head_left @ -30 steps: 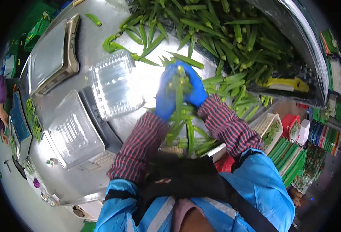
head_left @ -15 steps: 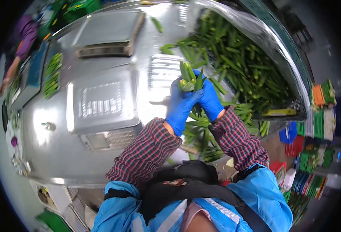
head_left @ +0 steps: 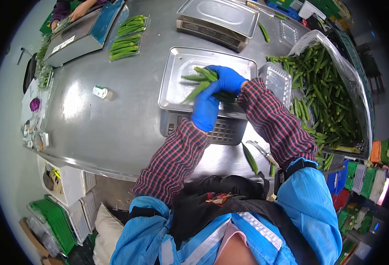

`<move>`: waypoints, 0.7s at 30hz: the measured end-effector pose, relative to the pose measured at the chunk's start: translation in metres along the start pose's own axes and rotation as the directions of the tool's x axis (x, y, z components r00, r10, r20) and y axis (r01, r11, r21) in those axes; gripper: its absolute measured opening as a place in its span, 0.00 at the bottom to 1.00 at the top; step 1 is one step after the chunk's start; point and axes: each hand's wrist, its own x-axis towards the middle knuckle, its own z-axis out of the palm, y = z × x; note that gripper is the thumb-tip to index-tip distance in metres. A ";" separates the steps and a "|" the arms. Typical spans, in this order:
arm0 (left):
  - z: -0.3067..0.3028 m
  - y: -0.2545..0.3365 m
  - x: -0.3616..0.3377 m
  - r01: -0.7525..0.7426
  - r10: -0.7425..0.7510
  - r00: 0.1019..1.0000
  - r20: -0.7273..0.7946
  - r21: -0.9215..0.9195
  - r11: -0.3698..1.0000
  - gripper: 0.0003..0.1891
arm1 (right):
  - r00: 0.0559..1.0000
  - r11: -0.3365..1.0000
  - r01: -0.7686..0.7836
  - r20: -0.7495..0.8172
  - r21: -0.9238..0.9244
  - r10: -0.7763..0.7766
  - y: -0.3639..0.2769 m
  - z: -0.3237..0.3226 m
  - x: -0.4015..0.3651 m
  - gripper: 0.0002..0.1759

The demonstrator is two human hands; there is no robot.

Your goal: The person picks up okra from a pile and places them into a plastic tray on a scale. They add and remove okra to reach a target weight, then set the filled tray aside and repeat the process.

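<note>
Both my hands, in blue gloves, are closed together around a bunch of green okra pods (head_left: 202,83) above the metal pan (head_left: 167,95) of the near weighing scale (head_left: 230,129). My left hand (head_left: 206,109) grips the bunch from the near side. My right hand (head_left: 228,80) wraps over it from the right. Some pods poke out to the left between the gloves; the rest are hidden. A clear plastic tray (head_left: 277,82) lies just right of the pan. Further right, loose okra (head_left: 324,81) fills a liner-covered crate (head_left: 365,95) and spills onto the table.
A second scale (head_left: 216,26) stands at the back. Two packs of okra (head_left: 131,25) lie left of it, near a boxy metal machine (head_left: 82,37) where another person's hand (head_left: 82,9) works. A small white container (head_left: 100,92) sits on the left. A knife (head_left: 264,151) and a pod (head_left: 249,158) lie in front.
My hands, holding the okra, have moved left from beside the loose pile to over the near scale's pan. The view has turned left, showing more of the other person's work area.
</note>
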 end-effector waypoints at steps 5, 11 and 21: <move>-0.013 0.054 -0.034 0.358 -0.350 0.930 -0.110 0.070 0.931 0.14 | 0.995 0.985 -0.042 0.078 -0.167 0.056 -0.012 0.002 0.005 0.43; -0.018 0.104 -0.058 0.274 -0.186 0.957 -0.223 0.906 0.322 0.19 | 0.978 0.970 0.174 -0.085 -0.171 -0.191 -0.023 -0.008 -0.020 0.44; -0.046 0.076 0.005 -0.247 0.349 0.923 0.162 0.946 0.212 0.25 | 0.643 0.923 0.167 -0.748 0.346 0.164 0.026 0.035 -0.078 0.22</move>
